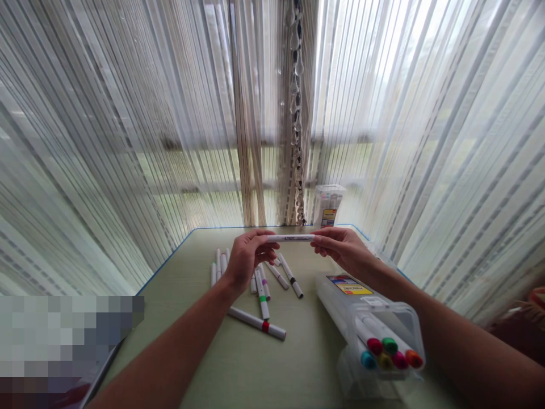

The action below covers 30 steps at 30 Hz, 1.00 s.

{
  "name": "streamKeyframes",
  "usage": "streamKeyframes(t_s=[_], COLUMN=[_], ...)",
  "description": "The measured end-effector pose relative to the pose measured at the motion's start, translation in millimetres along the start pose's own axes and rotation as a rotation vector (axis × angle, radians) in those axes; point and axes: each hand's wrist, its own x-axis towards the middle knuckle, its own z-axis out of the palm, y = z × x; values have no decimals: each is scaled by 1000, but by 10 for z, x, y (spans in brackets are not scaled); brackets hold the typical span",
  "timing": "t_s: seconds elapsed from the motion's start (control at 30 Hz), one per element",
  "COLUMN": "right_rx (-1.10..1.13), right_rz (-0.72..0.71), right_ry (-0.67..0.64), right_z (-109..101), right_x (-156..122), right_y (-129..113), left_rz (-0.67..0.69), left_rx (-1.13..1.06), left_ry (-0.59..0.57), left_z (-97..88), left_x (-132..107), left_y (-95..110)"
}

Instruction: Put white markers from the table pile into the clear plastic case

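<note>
Both my hands hold one white marker (289, 238) level above the table. My left hand (247, 255) pinches its left end, fingers closed. My right hand (340, 245) pinches its right end. Below them several loose white markers (264, 295) with coloured bands lie scattered on the pale green table (238, 363). One long marker with a red band (258, 322) lies nearest to me.
A clear plastic marker case (366, 318) lies on its side at the right, coloured caps showing at its open end. A second clear box of markers (327, 205) stands at the table's far edge. Sheer striped curtains surround the table. A blurred patch covers the lower left.
</note>
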Motion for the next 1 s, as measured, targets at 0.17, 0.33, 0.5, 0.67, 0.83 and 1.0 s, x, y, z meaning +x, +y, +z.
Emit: streamKeyframes(t_s=[0.17,0.33,0.5,0.67,0.83,1.0], right_rx=[1,-5,2,-12,-17,-11], right_rz=[4,15,10,6,3,-2], right_ry=[11,23,9,9,-2,-10], right_z=[-10,-25,-24,-14,-5,0], right_x=[9,23,18,10,3,-1], right_y=[6,24,19,5,-11,-14], left_rz=[-6,1,8,0,4,5], left_rx=[10,14,34,56,73,108], left_ry=[-17,-29,-34,-23,-27,-28], left_z=[-10,-28,-22,-13,-20,-26], left_x=[0,13,7,0,6,9], left_y=[-5,-16,-4,3,-1,-1])
